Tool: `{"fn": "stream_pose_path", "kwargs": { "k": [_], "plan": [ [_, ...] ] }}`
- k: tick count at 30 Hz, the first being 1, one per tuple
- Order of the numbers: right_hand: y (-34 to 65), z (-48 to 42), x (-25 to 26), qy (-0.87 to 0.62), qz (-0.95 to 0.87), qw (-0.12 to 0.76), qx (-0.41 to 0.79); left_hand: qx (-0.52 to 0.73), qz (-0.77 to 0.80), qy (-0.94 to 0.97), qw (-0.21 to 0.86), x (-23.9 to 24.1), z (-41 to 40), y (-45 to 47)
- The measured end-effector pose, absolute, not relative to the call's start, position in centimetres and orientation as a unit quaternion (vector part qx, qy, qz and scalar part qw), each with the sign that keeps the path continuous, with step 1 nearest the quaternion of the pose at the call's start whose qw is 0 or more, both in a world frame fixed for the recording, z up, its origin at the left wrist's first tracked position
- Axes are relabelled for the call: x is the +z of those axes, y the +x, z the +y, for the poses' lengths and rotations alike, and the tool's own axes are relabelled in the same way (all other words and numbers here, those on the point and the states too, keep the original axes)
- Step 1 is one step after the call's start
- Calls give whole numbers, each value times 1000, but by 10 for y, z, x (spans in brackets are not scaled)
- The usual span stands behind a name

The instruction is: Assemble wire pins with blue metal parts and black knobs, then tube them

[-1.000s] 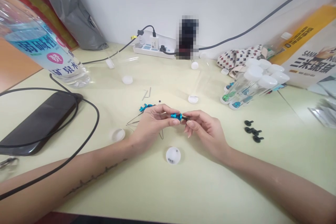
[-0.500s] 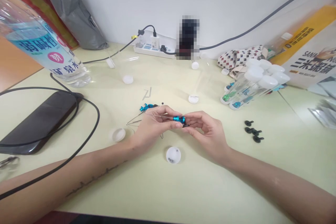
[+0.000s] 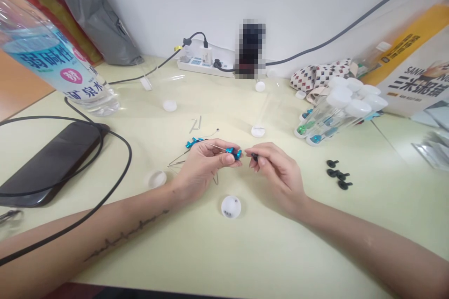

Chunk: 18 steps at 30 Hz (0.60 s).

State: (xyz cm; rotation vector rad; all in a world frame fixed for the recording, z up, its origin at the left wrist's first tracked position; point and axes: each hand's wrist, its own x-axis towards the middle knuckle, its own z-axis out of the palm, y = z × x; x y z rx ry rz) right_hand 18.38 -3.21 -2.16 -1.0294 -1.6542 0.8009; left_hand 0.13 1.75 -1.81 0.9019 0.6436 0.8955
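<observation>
My left hand [image 3: 201, 164] pinches a small blue metal piece [image 3: 234, 152] threaded on a thin wire, held just above the table. My right hand [image 3: 277, 170] is closed in a pinch on a tiny black part [image 3: 254, 156], a short gap to the right of the blue piece. A second blue piece [image 3: 194, 142] lies on the table behind my left hand. Thin wires [image 3: 177, 162] lie under that hand. A white cap [image 3: 231, 206] with small dark bits in it rests in front of both hands.
Black parts [image 3: 338, 175] lie at the right. Clear tubes with white caps [image 3: 333, 114] lean at back right. A water bottle [image 3: 52, 60], a black phone [image 3: 52, 161] and a black cable [image 3: 115, 182] are at the left. A power strip [image 3: 205, 63] sits at the back wall.
My right hand has drawn a little to the right, so the black part now stands apart from the blue piece it was touching half a second ago.
</observation>
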Motion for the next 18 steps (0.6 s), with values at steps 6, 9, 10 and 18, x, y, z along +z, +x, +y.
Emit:
{"fn": "stream_pose_path", "kwargs": {
  "k": [6,9,10,18],
  "plan": [
    [182,-34,-25,-397,-680,519,332,406,267,412,771,-19,14,0],
    [183,-33,-27,-397,-683,526,316,389,258,412,782,-18,10,0],
    [184,-33,-27,-397,-686,525,309,383,259,414,784,-17,9,0],
    [185,-32,-25,-405,-687,530,287,385,321,463,731,-21,24,0]
  ]
}}
